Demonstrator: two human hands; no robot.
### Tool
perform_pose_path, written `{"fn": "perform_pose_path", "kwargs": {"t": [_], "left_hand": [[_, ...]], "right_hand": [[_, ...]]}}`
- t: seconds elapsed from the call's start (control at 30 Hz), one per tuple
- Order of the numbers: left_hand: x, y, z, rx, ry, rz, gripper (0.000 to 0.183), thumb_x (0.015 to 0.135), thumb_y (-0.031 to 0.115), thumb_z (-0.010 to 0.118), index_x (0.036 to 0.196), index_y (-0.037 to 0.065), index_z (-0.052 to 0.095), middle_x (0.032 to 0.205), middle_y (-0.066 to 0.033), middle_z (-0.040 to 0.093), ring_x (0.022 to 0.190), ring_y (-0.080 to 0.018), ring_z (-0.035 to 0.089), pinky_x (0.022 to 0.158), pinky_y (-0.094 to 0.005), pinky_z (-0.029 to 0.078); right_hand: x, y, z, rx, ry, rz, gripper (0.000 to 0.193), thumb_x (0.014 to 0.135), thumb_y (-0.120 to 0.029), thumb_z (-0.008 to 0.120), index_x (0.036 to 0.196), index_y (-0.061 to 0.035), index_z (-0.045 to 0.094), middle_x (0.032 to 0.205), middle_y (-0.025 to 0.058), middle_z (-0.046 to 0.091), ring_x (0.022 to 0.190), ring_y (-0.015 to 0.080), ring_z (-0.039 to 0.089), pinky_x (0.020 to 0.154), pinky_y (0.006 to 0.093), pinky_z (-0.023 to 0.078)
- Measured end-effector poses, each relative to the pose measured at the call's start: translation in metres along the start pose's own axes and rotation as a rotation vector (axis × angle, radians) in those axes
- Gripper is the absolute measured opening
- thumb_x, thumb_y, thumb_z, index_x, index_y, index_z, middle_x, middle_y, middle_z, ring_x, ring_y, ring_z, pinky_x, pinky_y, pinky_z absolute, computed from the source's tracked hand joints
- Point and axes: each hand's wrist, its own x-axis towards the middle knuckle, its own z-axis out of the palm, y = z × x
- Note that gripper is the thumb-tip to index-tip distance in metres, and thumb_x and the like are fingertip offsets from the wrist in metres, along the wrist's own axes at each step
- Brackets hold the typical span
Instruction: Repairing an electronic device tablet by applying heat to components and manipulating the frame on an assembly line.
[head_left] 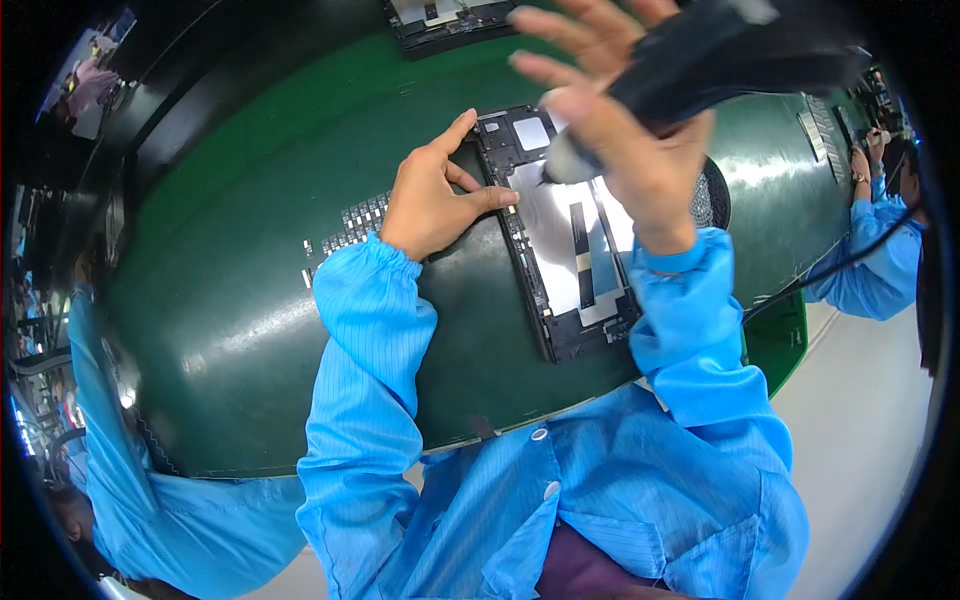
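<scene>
The view comes from the left of two wide fisheye cameras worn on the person's head, facing steeply down and forward, with the person's own blue jacket (600,470) filling the lower edge and the green tabletop (230,290) spread beyond it. It looks from close by, the right hand (640,150) showing larger than the left hand (430,197). The lens bends the tabletop's straight edges and takes in co-workers (870,265) at both sides.
</scene>
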Motion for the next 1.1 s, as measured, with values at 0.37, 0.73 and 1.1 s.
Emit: {"fn": "perform_pose_path", "kwargs": {"t": [0.37,0.73,1.1], "left_hand": [[0.002,-0.003,-0.011,0.072,-0.017,0.014,0.092,0.060,0.005,0.078,0.136,-0.004,0.028,0.129,-0.0219,0.045,0.075,-0.0127,0.059,0.080,-0.0285,0.046],[0.001,0.025,-0.005,-0.038,-0.043,-0.111,0.083,0.060,-0.007,0.076,0.132,-0.002,0.036,0.130,-0.0143,0.044,0.075,-0.0087,0.050,0.058,-0.0160,0.047],[0.008,0.014,-0.009,-0.097,-0.044,-0.056,0.061,0.075,0.000,0.068,0.129,-0.003,0.039,0.111,-0.0076,0.054,0.073,-0.0061,0.054,0.056,-0.0164,0.044]], "right_hand": [[-0.010,-0.046,-0.150,-0.400,0.115,-0.240,0.037,0.076,0.000,0.066,0.109,0.0030,0.050,0.065,0.0049,0.057,0.049,0.0142,0.054,0.047,0.0274,0.045],[-0.003,-0.043,-0.164,-0.524,0.183,-0.219,0.036,0.074,0.003,0.069,0.103,0.0027,0.049,0.061,0.0057,0.057,0.049,0.0122,0.055,0.047,0.0236,0.044],[0.001,-0.038,-0.163,-0.561,0.108,-0.136,0.034,0.074,0.001,0.071,0.101,0.0019,0.050,0.062,0.0038,0.058,0.050,0.0099,0.056,0.047,0.0215,0.044]]}}
